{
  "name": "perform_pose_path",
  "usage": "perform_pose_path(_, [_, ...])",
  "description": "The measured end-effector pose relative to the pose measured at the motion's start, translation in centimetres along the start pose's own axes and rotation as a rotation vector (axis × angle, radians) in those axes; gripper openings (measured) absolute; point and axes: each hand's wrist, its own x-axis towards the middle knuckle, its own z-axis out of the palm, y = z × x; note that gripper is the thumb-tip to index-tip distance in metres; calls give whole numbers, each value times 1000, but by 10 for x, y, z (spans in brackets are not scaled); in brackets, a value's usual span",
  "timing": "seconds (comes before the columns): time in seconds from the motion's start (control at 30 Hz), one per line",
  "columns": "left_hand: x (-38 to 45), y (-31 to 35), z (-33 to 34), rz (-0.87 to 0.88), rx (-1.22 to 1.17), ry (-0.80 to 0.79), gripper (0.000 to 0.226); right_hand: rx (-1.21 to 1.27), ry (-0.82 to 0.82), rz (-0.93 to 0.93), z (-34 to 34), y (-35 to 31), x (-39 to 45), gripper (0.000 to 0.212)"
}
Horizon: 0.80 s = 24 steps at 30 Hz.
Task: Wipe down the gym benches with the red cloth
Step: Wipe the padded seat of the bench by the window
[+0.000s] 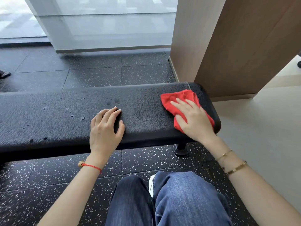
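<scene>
A long black padded gym bench (146,110) runs across the view from the left edge to the right. The red cloth (179,98) lies crumpled on the bench's right end. My right hand (193,118) presses flat on the cloth with straight, spread fingers. My left hand (105,128) rests on the bench near its middle, fingers lightly bent and holding nothing. Several water drops (112,101) sit on the pad ahead and to the left of my left hand.
The bench leg (180,149) stands on speckled black rubber floor tiles (57,173). A wood-panelled column (236,43) rises just behind the bench's right end, with pale flooring (260,136) to the right. A glass wall (105,23) lies beyond. My knees in jeans (171,201) are below.
</scene>
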Motion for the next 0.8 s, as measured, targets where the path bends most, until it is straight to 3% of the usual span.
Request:
perform_pose_path(0.2, [1, 2, 0, -4, 6, -6, 42, -15, 1, 330, -4, 36, 56, 50])
perform_pose_path(0.33, [1, 2, 0, -2, 16, -5, 42, -19, -51, 273, 0, 16, 89, 51])
perform_pose_path(0.53, [1, 1, 2, 6, 14, 13, 42, -17, -11, -2, 6, 6, 39, 51])
perform_pose_path(0.7, [1, -1, 4, 9, 22, 27, 42, -28, 24, 236, 3, 33, 65, 50])
perform_pose_path(0.8, [1, -1, 4, 14, 31, 35, 42, -38, -32, 267, 6, 21, 101, 49])
